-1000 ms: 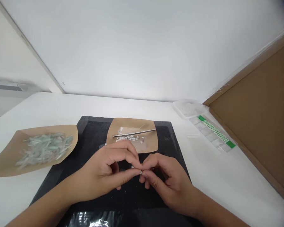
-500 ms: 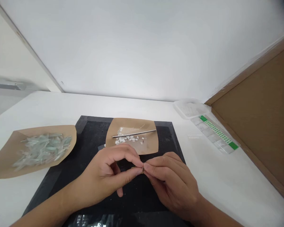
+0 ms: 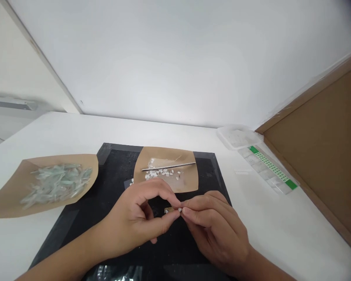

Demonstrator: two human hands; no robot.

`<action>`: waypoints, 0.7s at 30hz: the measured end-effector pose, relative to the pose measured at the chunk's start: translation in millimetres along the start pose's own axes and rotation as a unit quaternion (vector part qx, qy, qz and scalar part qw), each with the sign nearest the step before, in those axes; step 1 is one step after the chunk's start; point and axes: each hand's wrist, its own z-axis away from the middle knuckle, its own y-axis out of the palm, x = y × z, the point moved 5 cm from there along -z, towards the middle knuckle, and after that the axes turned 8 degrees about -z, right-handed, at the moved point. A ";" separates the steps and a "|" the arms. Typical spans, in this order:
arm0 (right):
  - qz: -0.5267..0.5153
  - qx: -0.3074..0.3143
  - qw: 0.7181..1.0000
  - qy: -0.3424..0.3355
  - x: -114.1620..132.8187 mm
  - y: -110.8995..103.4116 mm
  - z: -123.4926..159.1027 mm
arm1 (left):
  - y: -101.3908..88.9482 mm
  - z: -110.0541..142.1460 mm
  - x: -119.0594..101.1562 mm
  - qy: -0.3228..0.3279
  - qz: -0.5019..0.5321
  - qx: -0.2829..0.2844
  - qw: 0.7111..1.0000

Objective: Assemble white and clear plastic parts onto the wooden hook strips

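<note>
As it carries everything here, the desk [image 3: 266, 210]: white, with a black mat over its middle.
Black mat [image 3: 163, 255]: under both hands, perhaps so that pale bits stand out.
Left paper tray [image 3: 8, 195]: overlapping the mat's edge, apparently to keep greenish transparent slivers [image 3: 58, 179] together.
Middle paper tray [image 3: 190, 183]: just beyond the hands, seemingly for easy reach; a thin tool [image 3: 169, 166] lies across it among white flecks [image 3: 158, 174].
Left hand [image 3: 143, 212]: thumb and forefinger arched, tips pinching a tiny piece.
Right hand [image 3: 219, 228]: fingers folded, tips meeting the left's; grip or mere touch, I cannot tell.
Tiny piece [image 3: 179, 209]: whitish, above the mat, mostly hidden.
</note>
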 end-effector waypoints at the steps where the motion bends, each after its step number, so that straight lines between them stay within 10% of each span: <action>1: -0.001 0.000 1.000 0.005 -0.3 0.1 -0.2 | 0.0 -0.2 1.1 -0.002 0.000 0.001 1.000; 13: 0.009 0.029 0.999 0.011 -2.9 -1.0 2.2 | 4.1 -2.8 -1.1 0.074 0.016 -0.043 0.996; 21: 0.028 0.019 0.998 0.049 -1.6 -0.7 -3.8 | 7.5 -2.0 12.5 -0.019 0.038 -0.015 0.999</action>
